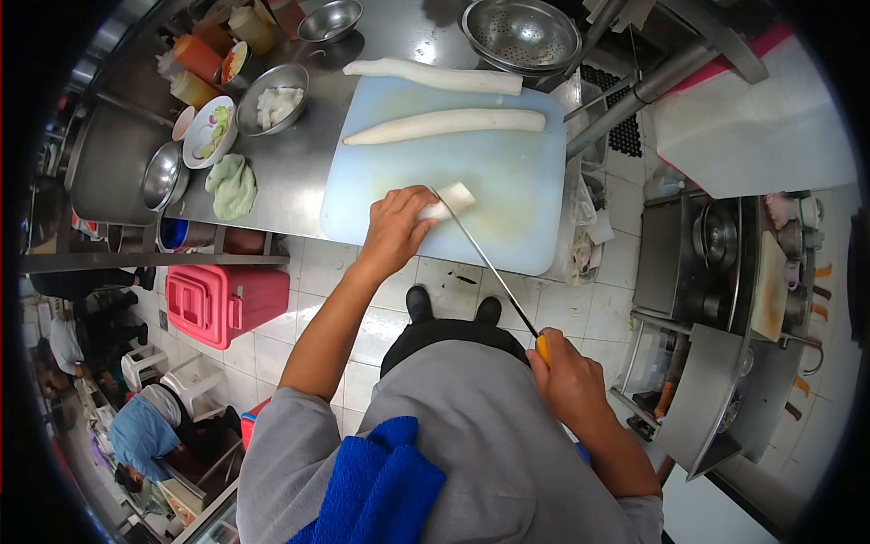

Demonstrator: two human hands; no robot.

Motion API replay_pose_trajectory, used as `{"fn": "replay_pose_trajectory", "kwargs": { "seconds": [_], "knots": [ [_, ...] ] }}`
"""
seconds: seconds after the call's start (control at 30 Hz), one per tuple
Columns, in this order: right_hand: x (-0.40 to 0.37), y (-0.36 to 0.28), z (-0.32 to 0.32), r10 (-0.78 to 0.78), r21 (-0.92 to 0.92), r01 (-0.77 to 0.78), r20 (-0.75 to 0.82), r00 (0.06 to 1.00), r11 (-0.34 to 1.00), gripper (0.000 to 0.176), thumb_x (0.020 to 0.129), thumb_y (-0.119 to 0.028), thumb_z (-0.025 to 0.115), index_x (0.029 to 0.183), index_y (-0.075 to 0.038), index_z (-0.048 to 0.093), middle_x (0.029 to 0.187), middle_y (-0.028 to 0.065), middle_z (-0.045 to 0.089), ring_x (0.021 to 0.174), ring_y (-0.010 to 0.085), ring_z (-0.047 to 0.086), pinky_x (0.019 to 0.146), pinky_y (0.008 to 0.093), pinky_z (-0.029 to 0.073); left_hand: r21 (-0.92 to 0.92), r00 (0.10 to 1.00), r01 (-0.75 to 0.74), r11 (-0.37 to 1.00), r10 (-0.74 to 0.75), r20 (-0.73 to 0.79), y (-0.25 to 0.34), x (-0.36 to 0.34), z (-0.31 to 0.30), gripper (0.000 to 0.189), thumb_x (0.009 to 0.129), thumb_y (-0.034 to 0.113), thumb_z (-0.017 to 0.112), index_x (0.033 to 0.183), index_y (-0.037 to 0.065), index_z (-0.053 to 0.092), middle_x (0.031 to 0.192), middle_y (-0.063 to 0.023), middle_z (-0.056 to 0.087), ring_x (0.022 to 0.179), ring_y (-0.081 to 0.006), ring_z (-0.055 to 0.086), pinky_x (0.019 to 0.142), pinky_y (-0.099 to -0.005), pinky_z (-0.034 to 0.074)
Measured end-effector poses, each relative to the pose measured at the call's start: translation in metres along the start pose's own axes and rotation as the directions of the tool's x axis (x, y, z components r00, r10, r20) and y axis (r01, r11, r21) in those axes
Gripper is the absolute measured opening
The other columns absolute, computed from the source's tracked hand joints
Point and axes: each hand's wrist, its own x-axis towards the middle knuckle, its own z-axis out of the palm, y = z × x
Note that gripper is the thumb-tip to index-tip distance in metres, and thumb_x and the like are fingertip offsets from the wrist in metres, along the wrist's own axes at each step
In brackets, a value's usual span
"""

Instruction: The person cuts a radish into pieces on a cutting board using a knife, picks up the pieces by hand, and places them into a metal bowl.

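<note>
The left hand [396, 228] is curled over a short radish piece [456, 198], pressing it against the pale blue cutting board [517, 172] just left of the frame's centre. The right hand [566, 381], lower right of centre, is closed round the yellow handle of a long knife [485, 263]. Its thin blade runs up and left, and its tip meets the radish piece beside the left fingers.

Higher on the board lies a whole peeled radish [444, 125]. A second radish [433, 76] lies along the board's upper edge. The board sits on a steel table [299, 172].

A metal colander [521, 34] stands at the top. To the upper left are a bowl of white chunks [272, 102], a plate of sliced vegetables [210, 131] and a green cloth [232, 186]. A red bin [227, 299] stands on the tiled floor below the table.
</note>
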Motion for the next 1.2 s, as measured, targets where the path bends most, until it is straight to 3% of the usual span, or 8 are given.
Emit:
{"fn": "replay_pose_trajectory", "kwargs": {
  "seconds": [0.37,0.47,0.53,0.73,1.2],
  "knots": [
    [0.002,-0.012,-0.008,0.018,-0.009,-0.018,0.063,0.998,1.000,0.029,0.095,-0.028,0.062,0.107,-0.004,0.050,0.078,0.0156,0.066,0.058,0.0356,0.066,0.049,0.0449,0.054,-0.008,1.000,0.015,1.000,-0.015,0.004,0.002,0.000,0.000,0.034,0.086,0.012,0.070,0.118,0.013,0.060,0.124,-0.0038,0.059,0.116,-0.0259,0.054,0.095,-0.0412,0.037],
    [0.004,-0.015,-0.009,0.018,-0.057,-0.013,0.092,0.996,0.998,0.028,0.095,-0.027,0.062,0.101,-0.004,0.049,0.073,0.0145,0.065,0.055,0.0337,0.066,0.047,0.0434,0.054,-0.024,1.000,0.018,1.000,-0.018,0.006,0.001,0.000,-0.001,0.034,0.086,0.011,0.070,0.118,0.013,0.060,0.125,-0.0038,0.059,0.116,-0.0258,0.054,0.096,-0.0419,0.037],
    [0.006,-0.017,-0.009,0.008,-0.094,0.004,0.118,0.993,0.996,0.027,0.096,-0.027,0.062,0.097,-0.004,0.047,0.066,0.0130,0.063,0.051,0.0316,0.065,0.044,0.0416,0.052,-0.004,1.000,-0.003,1.000,0.003,0.000,0.001,0.000,-0.001,0.036,0.084,0.011,0.072,0.118,0.010,0.060,0.124,-0.0082,0.060,0.114,-0.0295,0.055,0.095,-0.0411,0.040],
    [0.016,-0.026,-0.015,0.016,-0.129,0.006,0.172,0.985,0.992,0.026,0.096,-0.026,0.061,0.095,-0.004,0.047,0.058,0.0132,0.061,0.050,0.0312,0.065,0.044,0.0410,0.052,-0.036,0.999,0.035,0.999,-0.034,0.003,0.001,-0.001,0.001,0.035,0.086,0.012,0.071,0.120,0.014,0.060,0.124,-0.0045,0.060,0.117,-0.0254,0.054,0.097,-0.0424,0.036],
    [0.051,-0.028,0.000,0.017,-0.012,-0.014,0.268,0.963,1.000,0.024,0.100,-0.023,0.055,0.098,-0.002,0.042,0.063,0.0169,0.064,0.056,0.0362,0.066,0.050,0.0458,0.053,-0.051,1.000,-0.004,0.999,0.004,0.016,-0.001,-0.001,-0.001,0.037,0.083,0.008,0.072,0.118,0.012,0.060,0.123,-0.0067,0.060,0.115,-0.0276,0.055,0.095,-0.0414,0.038]
  ]
}}
